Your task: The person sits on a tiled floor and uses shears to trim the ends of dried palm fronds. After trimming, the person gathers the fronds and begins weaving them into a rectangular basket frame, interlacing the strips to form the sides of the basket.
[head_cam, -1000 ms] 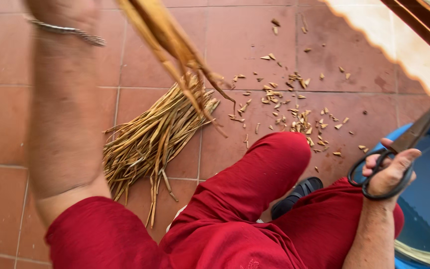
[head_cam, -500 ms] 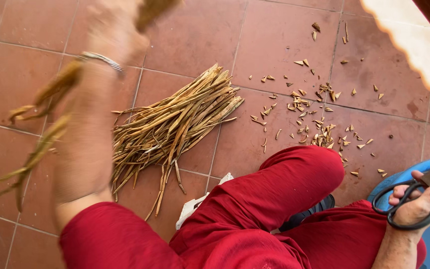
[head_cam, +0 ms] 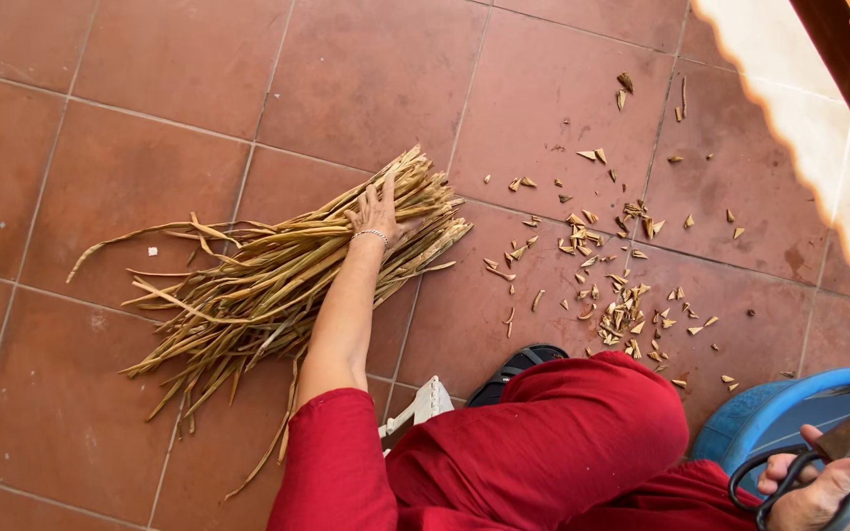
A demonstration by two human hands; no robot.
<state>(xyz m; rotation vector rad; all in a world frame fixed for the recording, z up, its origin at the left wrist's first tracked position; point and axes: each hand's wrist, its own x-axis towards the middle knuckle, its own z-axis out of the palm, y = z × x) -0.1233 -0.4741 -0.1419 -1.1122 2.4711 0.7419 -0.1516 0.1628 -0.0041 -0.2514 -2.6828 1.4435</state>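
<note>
Dried leaves point(head_cam: 268, 280), a big loose bundle of long tan strips, lying flat on the red tile floor point(head_cam: 150, 79) and fanning out toward the lower left, cut ends bunched at the upper right. Floor itself taking up most of the view, pale grout lines crossing it. Red trousers point(head_cam: 563, 442) filling the bottom middle, knee bent up, with a red sleeve point(head_cam: 332, 462) just beside. Blue tub point(head_cam: 769, 408) at the lower right corner, rim curving behind the knee. Pale strip of wall point(head_cam: 809, 118) running along the upper right edge. Black shoe point(head_cam: 518, 369) poking out just above the knee, and a small white plastic thing point(head_cam: 423, 405) next to it, too hidden to tell what. Left hand point(head_cam: 381, 211) stretched out with fingers spread wide, pressed flat on the bundle near the cut ends, thin silver bracelet point(head_cam: 371, 234) on the wrist. Right hand point(head_cam: 814, 492) down at the corner, fingers through the black loops of a pair of scissors point(head_cam: 828, 452), blades pointing up and right over the tub. Small cut scraps point(head_cam: 622, 295) scattered on the tiles right of the bundle, well apart from it.
</note>
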